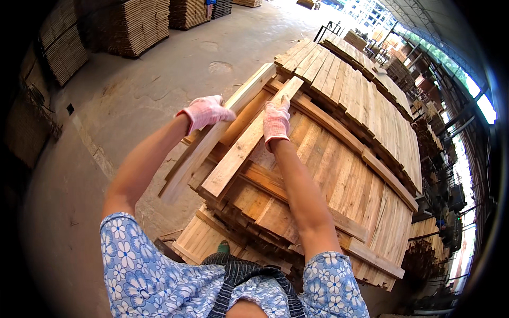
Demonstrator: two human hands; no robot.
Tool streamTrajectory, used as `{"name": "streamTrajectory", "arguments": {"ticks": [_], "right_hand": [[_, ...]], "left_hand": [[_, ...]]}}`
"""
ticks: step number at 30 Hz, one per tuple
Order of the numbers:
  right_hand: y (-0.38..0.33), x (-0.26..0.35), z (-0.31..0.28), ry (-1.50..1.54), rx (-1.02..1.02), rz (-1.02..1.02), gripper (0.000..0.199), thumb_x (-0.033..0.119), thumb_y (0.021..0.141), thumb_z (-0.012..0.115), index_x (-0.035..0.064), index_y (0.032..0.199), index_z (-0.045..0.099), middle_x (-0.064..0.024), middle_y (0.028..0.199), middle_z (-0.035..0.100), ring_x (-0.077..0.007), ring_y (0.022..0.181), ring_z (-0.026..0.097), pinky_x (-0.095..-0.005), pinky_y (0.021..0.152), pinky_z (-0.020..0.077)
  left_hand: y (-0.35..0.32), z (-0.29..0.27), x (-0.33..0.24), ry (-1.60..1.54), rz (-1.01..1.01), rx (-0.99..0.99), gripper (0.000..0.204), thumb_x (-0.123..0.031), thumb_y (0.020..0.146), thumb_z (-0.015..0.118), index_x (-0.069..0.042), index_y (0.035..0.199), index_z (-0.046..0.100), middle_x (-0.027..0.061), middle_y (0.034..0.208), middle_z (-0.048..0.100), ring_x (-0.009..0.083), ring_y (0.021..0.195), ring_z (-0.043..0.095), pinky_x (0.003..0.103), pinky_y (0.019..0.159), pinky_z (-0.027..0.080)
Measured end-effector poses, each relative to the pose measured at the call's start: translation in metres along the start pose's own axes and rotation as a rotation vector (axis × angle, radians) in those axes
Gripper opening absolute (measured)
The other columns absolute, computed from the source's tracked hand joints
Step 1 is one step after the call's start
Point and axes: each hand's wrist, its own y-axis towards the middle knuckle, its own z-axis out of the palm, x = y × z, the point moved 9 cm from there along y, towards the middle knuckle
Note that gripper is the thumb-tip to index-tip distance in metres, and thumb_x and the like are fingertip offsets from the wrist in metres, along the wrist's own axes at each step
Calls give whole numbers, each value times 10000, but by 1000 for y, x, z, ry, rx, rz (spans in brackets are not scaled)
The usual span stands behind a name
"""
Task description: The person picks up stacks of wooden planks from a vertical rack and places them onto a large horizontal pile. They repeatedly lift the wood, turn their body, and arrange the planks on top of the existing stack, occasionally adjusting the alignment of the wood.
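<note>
My left hand [207, 112], in a pinkish work glove, grips the upper edge of a long wooden board [199, 153] that stands tilted at the left end of the stack; its near end is blurred. My right hand [277, 121], gloved alike, is closed round another pale board [233, 167], which lies across the stack's left end. Between the two boards a darker orange-brown plank [249, 117] shows. Below them is the stack of planks [328, 164], laid side by side, with narrow crosswise strips [339, 127] on top. The right-hand fingers are partly hidden behind the board.
Further back stand more plank stacks [344, 79], close against this one. A lower layer of boards [199, 236] lies near my feet. Tall timber piles [139, 26] stand across the concrete floor [124, 100] at far left. Machinery and more timber line the right side.
</note>
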Motion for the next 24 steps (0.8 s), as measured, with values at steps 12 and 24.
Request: {"name": "streamTrajectory", "arguments": {"ticks": [12,24], "right_hand": [[-4,0,-3,-37,30,5,696,445,994,563,248,1592,267,-317,1382,474,-473,1184,593,-524,972,498],[0,2,-2,-1,-2,-40,706,461,993,567,238,1593,270,-337,1358,481,-472,1176,596,-510,984,493]], "left_hand": [[-7,20,-52,397,-29,-157,619,-330,874,759,-27,1345,496,230,1408,464,442,1290,551,492,1057,503],[3,27,-27,169,53,-52,697,-328,932,653,-145,1513,316,268,1457,508,409,1306,557,470,1059,482]]}}
